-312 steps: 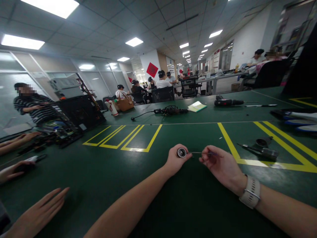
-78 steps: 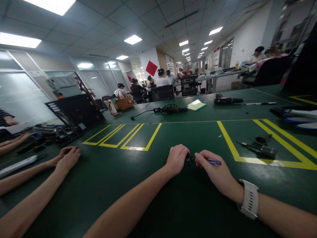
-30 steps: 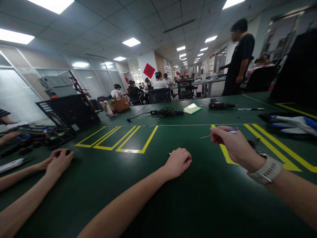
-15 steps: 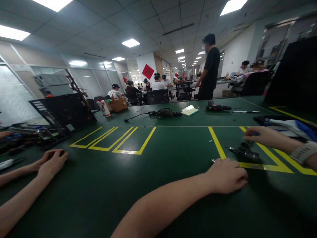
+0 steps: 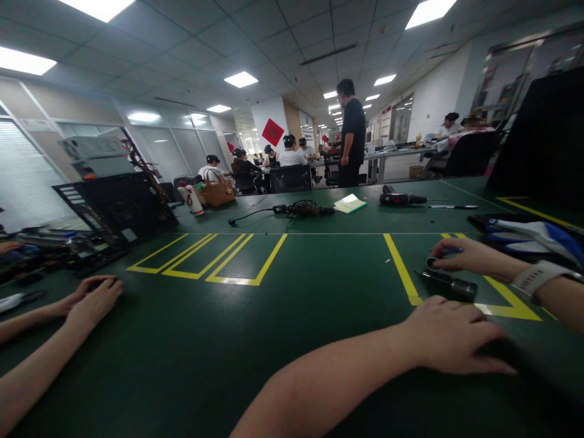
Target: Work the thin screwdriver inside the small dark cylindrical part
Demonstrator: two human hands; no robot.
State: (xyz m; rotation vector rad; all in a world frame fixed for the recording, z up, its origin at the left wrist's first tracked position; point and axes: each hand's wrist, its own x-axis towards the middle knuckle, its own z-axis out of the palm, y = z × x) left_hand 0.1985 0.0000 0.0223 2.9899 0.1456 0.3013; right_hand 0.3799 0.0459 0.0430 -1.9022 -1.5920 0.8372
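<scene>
My right hand [image 5: 468,255], with a pale watch on its wrist, has its fingers closed on a dark part with a ring-shaped opening [image 5: 430,263]. Something small and bluish shows among those fingers. Just below lies a dark cylindrical tool [image 5: 451,286] with a thin pointed tip, inside a yellow-taped outline [image 5: 404,267]. My left hand [image 5: 456,334] is palm down in front of that tool, its thumb and forefinger apart. A thin metal tip [image 5: 424,298] sticks out behind its knuckles; the remainder is hidden under the hand.
A cordless drill [image 5: 404,198], a pen [image 5: 452,207], a notepad [image 5: 350,204] and a cabled black device [image 5: 303,208] lie along the back of the green table [image 5: 182,359]. Blue-white gloves [image 5: 538,237] are at right. A co-worker's hands [image 5: 93,298] rest at left.
My right hand has moved left with the ring-shaped part, away from the cylindrical tool. My left hand has shifted right, thumb now extended, metal tip moving with it. A standing person has moved left.
</scene>
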